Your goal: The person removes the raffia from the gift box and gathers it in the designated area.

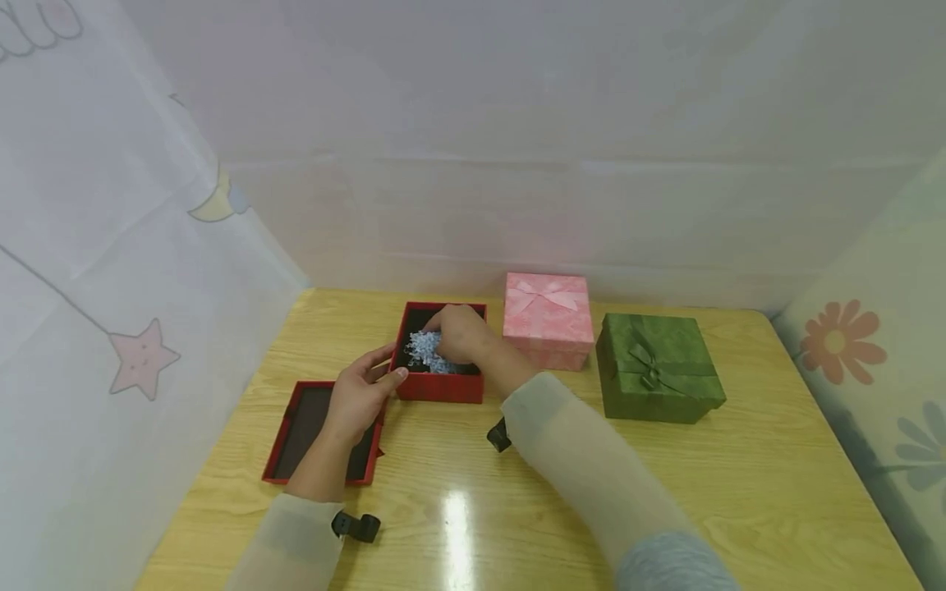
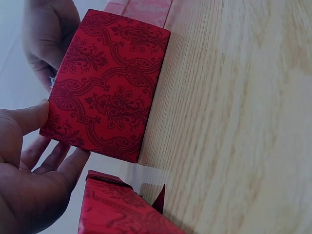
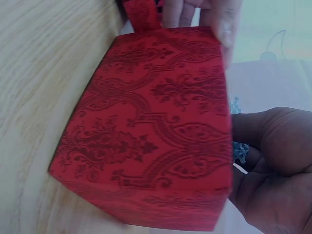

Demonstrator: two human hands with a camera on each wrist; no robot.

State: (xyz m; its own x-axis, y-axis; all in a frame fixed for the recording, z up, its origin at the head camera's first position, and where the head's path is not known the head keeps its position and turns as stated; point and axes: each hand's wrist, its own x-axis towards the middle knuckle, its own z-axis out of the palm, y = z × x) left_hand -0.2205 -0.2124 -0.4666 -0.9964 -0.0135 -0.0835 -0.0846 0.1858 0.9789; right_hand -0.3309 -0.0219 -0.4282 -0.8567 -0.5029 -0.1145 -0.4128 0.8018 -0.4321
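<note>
An uncovered red gift box (image 1: 440, 388) with a dark inside stands toward the back of the table, and light blue crinkled paper shreds (image 1: 426, 348) lie in it. My right hand (image 1: 464, 332) reaches over its right wall, fingers curled into the shreds; the box partly hides the fingertips. In the right wrist view, blue shreds (image 3: 240, 152) show at those fingers. My left hand (image 1: 360, 396) holds the box's front left corner, thumb at the rim and fingers along the left wall. Under the left wrist lies the red lid (image 1: 310, 423), its dark inner side up.
A pink gift box (image 1: 548, 316) with a bow stands just right of the red one. Farther right is a green gift box (image 1: 665, 369), also with a bow. The wooden table (image 1: 458, 468) meets hanging printed cloth (image 1: 414, 222) at the back and sides.
</note>
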